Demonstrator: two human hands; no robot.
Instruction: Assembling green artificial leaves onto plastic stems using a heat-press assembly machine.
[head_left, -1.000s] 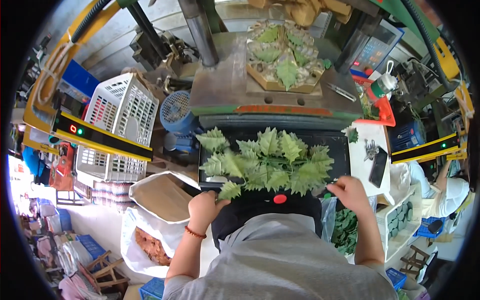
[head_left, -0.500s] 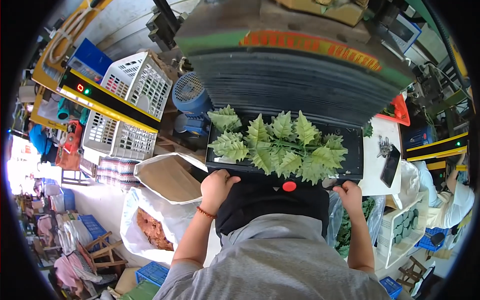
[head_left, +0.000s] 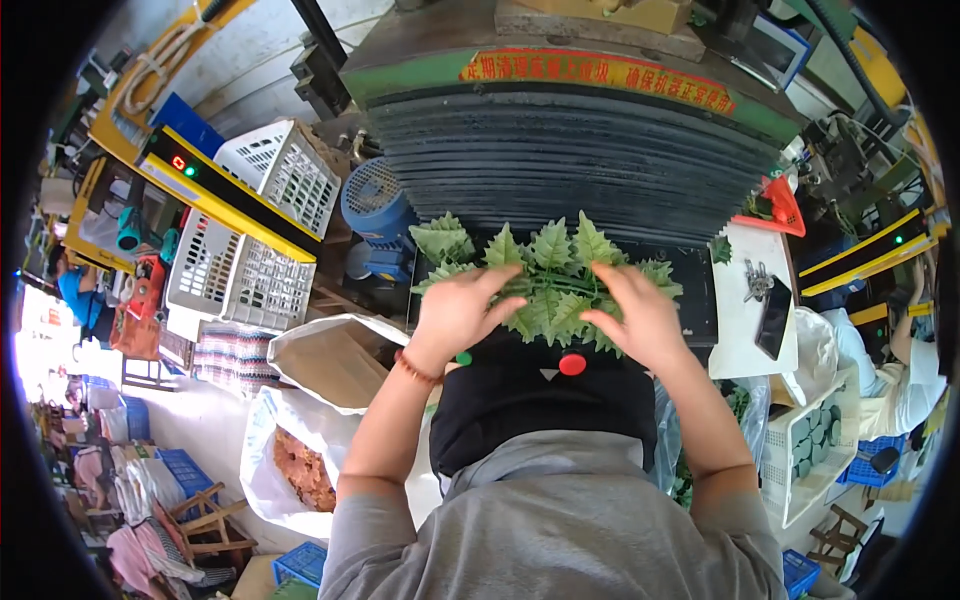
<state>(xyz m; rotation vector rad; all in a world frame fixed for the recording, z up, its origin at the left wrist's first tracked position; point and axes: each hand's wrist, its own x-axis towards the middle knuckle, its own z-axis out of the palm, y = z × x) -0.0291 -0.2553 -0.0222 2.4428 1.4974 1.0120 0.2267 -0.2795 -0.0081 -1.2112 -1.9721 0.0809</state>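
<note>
A spray of pale green artificial leaves [head_left: 550,250] with jagged edges lies on the black machine bed [head_left: 697,300] in front of me. My left hand [head_left: 465,312] rests over its left part, fingers apart, thumb pointing inward. Over the right part is my right hand [head_left: 640,315], its fingers spread and the tips among the leaves. Neither hand is closed round a stem, and the fingertips partly sink out of sight in the foliage. A red button [head_left: 572,364] and a green button [head_left: 463,358] sit on the machine's near edge.
Ribbed black bellows [head_left: 580,160] rise behind the bed. At left stand white plastic crates [head_left: 240,280], a blue motor [head_left: 375,198] and a sack of orange-brown pieces [head_left: 300,470]. Keys [head_left: 757,280] and a phone [head_left: 773,318] lie on a white side table [head_left: 735,335]. Someone in pale clothes [head_left: 875,385] is at far right.
Both hands have left the bed's front corners and moved forward and inward over the leaves. Their fingers have opened out. The green button has come into view.
</note>
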